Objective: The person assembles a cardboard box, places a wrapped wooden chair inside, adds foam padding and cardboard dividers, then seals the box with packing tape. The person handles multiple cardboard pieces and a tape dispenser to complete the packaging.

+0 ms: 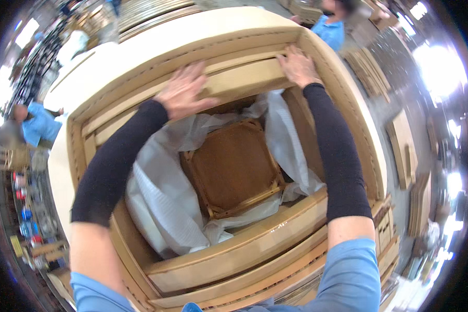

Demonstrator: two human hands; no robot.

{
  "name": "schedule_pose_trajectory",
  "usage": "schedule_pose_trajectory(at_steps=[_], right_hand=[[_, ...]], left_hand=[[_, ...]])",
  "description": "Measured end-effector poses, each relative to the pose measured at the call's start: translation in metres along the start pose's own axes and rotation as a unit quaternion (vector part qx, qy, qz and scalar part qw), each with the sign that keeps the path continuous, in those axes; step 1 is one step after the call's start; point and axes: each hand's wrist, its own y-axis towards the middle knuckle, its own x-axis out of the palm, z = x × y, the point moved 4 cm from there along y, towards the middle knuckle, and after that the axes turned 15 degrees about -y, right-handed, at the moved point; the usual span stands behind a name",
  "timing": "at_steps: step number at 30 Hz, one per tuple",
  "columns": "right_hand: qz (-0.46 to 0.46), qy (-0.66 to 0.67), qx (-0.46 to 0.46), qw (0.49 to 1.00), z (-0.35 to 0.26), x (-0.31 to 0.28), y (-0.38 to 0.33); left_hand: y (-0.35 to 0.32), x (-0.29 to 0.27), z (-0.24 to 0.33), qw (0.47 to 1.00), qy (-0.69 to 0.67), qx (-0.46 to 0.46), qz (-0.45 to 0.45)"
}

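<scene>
Both my arms reach into a large open cardboard box. Along its far inner side runs a folded cardboard piece. My left hand lies over the left part of that piece, its fingers spread and slightly blurred. Near the far right corner, my right hand rests on the same piece with its fingers stretched out. Deep in the box sits a brown wooden piece with a square frame, like the underside of a seat. White foam wrapping surrounds it, loose and open at the top.
Another folded cardboard piece lines the near inner side. Wooden slats lie beyond the box. One person in blue is at the left, another person at the far right. Stacked flat boards lie on the floor to the right.
</scene>
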Motion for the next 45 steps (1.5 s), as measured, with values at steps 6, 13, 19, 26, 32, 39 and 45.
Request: schedule_pose_trajectory(at_steps=[6, 13, 19, 26, 32, 39, 45], right_hand=[[-0.050, -0.043, 0.006, 0.998, 0.000, -0.027, -0.010], [0.150, 0.104, -0.268, 0.946, -0.120, -0.154, -0.184], [-0.001, 0.281, -0.356, 0.891, -0.092, -0.217, -0.433], [0.031, 0.290, -0.229, 0.929, -0.063, -0.209, -0.526], [0.082, 0.300, -0.267, 0.912, -0.064, -0.205, -0.524], [0.012, 0.283, -0.289, 0.915, -0.059, -0.194, -0.530], [-0.228, 0.544, -0.409, 0.696, -0.073, -0.157, -0.508]], left_hand=[[-0.173, -0.049, -0.049, 0.994, 0.096, -0.036, 0.041], [-0.167, -0.054, -0.020, 0.987, 0.094, -0.133, 0.003], [-0.264, -0.047, 0.066, 0.970, -0.002, -0.217, 0.107], [-0.542, -0.019, 0.342, 0.871, -0.053, -0.299, 0.387], [-0.808, 0.242, 0.531, 0.465, -0.207, -0.648, 0.567], [-0.845, 0.483, 0.784, 0.234, -0.337, -0.847, 0.338], [-0.773, 0.561, 0.878, 0.095, -0.379, -0.796, 0.462]])
